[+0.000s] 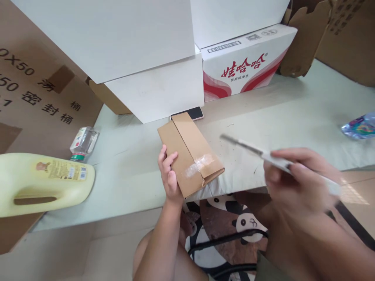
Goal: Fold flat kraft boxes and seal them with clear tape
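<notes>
My left hand (170,175) grips a small brown cardboard box (187,148) by its left side, its fingers curled over the near left edge. Clear tape (199,165) crosses the seam near the box's right end, where the end flap looks slightly parted. In my right hand (299,183), blurred by motion, is a white-handled utility knife (275,160) with its blade out. The blade points left toward the box, apart from it. A dark-screened phone (193,113) lies flat just behind the box, which hides part of it.
White cartons (164,86) stand stacked at the back, beside a red-and-white carton (243,70). At left are a pale yellow jug (73,187), a small clear bottle (83,142) lying down, and a large brown carton (35,78). A plastic bottle (359,127) lies far right.
</notes>
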A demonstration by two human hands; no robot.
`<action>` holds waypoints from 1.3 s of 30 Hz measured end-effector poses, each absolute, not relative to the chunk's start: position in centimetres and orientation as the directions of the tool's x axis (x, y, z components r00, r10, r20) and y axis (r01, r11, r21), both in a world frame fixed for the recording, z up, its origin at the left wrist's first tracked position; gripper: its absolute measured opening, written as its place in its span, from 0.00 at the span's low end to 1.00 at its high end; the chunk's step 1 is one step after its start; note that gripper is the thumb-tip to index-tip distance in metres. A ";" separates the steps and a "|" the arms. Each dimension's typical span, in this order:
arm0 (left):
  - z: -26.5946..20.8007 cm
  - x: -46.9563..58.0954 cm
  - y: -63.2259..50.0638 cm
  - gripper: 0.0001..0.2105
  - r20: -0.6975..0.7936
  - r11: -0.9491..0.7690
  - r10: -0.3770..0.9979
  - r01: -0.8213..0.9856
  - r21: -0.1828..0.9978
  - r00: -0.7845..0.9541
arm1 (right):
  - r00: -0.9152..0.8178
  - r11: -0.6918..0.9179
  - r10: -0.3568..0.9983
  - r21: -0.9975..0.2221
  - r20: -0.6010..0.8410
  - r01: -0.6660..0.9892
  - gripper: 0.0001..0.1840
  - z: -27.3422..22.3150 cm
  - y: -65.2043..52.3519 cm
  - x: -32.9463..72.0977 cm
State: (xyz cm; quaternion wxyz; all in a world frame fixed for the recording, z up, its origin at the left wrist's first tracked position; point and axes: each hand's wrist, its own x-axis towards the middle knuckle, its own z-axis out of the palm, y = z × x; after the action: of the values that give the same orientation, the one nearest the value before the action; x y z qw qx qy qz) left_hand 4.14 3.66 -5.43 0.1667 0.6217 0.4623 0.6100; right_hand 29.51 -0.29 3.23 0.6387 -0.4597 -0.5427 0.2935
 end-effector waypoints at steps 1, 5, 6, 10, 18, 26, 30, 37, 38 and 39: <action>-5.4 4.2 3.7 0.21 0.607 -0.521 0.777 0.372 0.768 -0.167 | 0.256 0.409 0.861 -0.898 0.438 0.162 0.11 2.4 0.7 29.2; -5.4 4.2 3.8 0.21 0.624 -0.537 0.765 0.377 0.755 -0.159 | 0.036 0.246 0.942 -0.758 0.334 0.604 0.13 -2.2 5.0 28.3; -5.4 4.2 3.9 0.21 0.630 -0.541 0.761 0.381 0.749 -0.157 | -0.002 0.205 0.960 -0.698 0.279 0.686 0.16 -3.3 5.8 28.3; -5.2 4.0 3.8 0.20 0.647 -0.560 0.751 0.389 0.731 -0.134 | -0.047 0.116 0.988 -0.519 0.146 0.847 0.25 -5.9 7.2 28.1; -3.6 3.2 1.9 0.33 0.714 -0.683 0.698 0.352 0.640 0.056 | -0.087 0.232 0.963 -0.627 0.254 0.744 0.14 -5.5 6.1 26.4; -3.0 3.9 2.0 0.29 0.693 -0.687 0.703 0.409 0.601 0.162 | -0.190 0.326 0.945 -0.780 0.266 0.534 0.15 -6.2 6.0 25.7; -2.9 3.0 1.9 0.27 0.649 -0.645 0.750 0.359 0.675 0.127 | -0.262 0.370 0.927 -0.771 0.269 0.518 0.15 -5.6 5.6 25.0; -4.1 -0.6 3.0 0.20 0.452 -0.430 0.871 0.146 0.891 -0.193 | -0.300 0.343 0.933 -0.752 0.200 0.563 0.13 -5.3 5.1 24.4; -4.3 -1.0 3.3 0.20 0.417 -0.405 0.875 0.100 0.909 -0.246 | -0.315 0.338 0.931 -0.751 0.182 0.567 0.13 -5.3 5.0 24.4; -4.5 -1.3 3.5 0.21 0.388 -0.385 0.875 0.069 0.920 -0.289 | -0.333 0.337 0.929 -0.750 0.164 0.570 0.13 -5.3 5.0 24.3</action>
State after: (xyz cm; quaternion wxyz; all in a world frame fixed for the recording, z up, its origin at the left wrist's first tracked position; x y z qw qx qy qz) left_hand -1.28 3.49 -4.51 0.3069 0.5112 0.4618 0.6567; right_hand 24.26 4.97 -5.32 0.3012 -0.4929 -0.7600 0.2980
